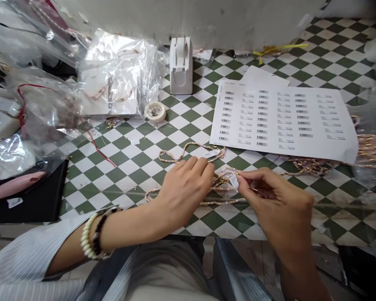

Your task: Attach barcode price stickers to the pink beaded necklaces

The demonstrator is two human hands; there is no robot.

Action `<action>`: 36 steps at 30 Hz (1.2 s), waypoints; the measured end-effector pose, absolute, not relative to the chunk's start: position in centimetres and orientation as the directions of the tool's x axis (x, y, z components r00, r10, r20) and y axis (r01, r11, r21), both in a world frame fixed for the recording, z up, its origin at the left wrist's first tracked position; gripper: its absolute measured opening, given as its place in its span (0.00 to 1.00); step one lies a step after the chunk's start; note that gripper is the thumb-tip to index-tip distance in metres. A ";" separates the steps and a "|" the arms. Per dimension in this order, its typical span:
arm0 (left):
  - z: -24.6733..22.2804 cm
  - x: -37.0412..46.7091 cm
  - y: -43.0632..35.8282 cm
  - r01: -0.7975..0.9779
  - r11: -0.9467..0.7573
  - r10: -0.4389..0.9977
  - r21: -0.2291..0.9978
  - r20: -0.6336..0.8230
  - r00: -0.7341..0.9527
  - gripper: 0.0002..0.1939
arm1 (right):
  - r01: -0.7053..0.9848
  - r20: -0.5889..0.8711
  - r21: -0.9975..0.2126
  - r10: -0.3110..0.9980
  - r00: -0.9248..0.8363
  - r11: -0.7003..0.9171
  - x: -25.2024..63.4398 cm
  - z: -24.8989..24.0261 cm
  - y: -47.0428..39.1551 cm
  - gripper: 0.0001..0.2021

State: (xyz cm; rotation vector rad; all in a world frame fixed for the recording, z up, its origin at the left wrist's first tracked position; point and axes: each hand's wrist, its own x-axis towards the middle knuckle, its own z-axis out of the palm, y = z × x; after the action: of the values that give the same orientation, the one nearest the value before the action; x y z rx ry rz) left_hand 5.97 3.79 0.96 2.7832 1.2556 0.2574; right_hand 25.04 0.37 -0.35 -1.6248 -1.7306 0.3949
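Note:
My right hand [278, 205] pinches a small white barcode tag [234, 180] between thumb and forefinger, at a pink-and-gold beaded necklace [225, 171]. My left hand [188, 188] is closed over the same beads, its knuckles up and its fingertips hidden behind the hand. Strands of the beads run beneath both hands and show again as a loop [152, 194] left of the left hand. Just beyond lies another beaded necklace [172, 159] with its own white tag [212, 153].
A sheet of barcode labels [282, 121] lies at right, partly over more bead strands [310, 165]. Toward the back stand a white tape dispenser [181, 75] and a tape roll [155, 112]. Clear plastic bags [119, 75] crowd the left, above a pink-handled tool [17, 186].

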 end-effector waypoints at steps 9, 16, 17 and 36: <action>-0.5 7.6 4.1 0.768 -0.548 0.820 0.330 0.031 0.572 0.03 | 0.581 0.065 -0.813 0.997 0.039 0.030 25.1 -1.4 3.3 0.02; -0.6 8.1 4.9 0.818 -0.488 0.872 0.304 0.124 0.474 0.10 | 0.446 -0.070 -0.885 0.984 0.161 -0.136 25.1 -1.3 3.5 0.02; -0.7 8.2 5.0 0.822 -0.486 0.873 0.296 0.133 0.469 0.10 | 0.434 -0.071 -0.890 0.983 0.168 -0.139 25.1 -1.3 3.5 0.02; -0.7 7.2 5.4 0.602 -0.403 0.833 0.689 0.005 0.553 0.09 | 0.614 0.041 -0.788 0.989 0.139 -0.054 25.0 -1.6 2.9 0.03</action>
State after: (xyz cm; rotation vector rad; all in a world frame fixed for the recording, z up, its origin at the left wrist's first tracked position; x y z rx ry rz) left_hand 7.24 5.38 -0.74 2.1454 1.1485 0.4648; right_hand 25.04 2.86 -1.56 -1.7474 -1.5497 0.7119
